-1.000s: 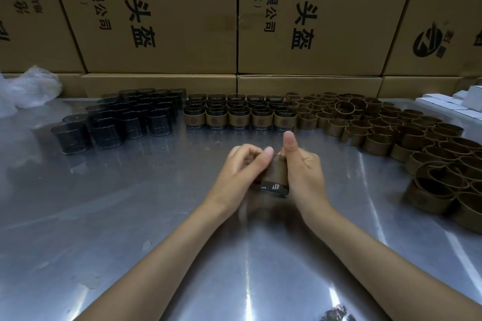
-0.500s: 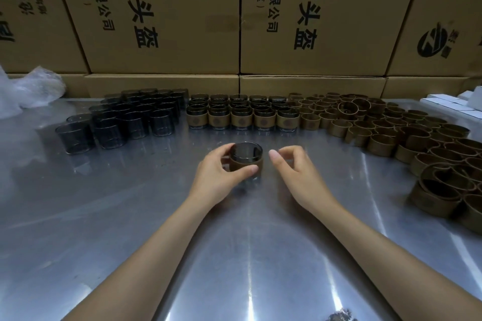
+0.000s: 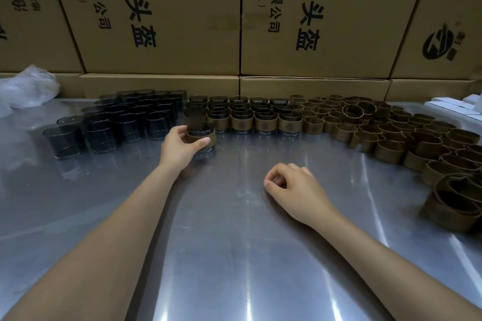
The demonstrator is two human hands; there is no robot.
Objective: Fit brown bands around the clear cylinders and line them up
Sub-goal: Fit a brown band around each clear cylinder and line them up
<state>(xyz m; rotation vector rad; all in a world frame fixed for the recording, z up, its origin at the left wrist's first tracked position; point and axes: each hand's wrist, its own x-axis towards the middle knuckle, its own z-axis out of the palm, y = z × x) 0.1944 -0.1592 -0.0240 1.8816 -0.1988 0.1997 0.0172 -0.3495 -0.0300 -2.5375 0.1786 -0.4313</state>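
My left hand (image 3: 181, 146) grips a clear cylinder with a brown band (image 3: 204, 137) around it, held upright at the left end of the front row of banded cylinders (image 3: 263, 121). Bare clear cylinders (image 3: 117, 122) stand in a cluster at the far left. Loose brown bands (image 3: 391, 135) lie in a wide heap at the right. My right hand (image 3: 292, 187) rests on the metal table (image 3: 234, 242) with fingers loosely curled and holds nothing.
Large printed cardboard boxes (image 3: 161, 15) form a wall behind the table. A crumpled clear plastic bag (image 3: 26, 86) lies at the far left corner. White flat boxes (image 3: 459, 107) sit at the far right edge.
My left hand has carried the banded cylinder away from me and leftward to the end of the banded row. My right hand let go and drew back onto the table.
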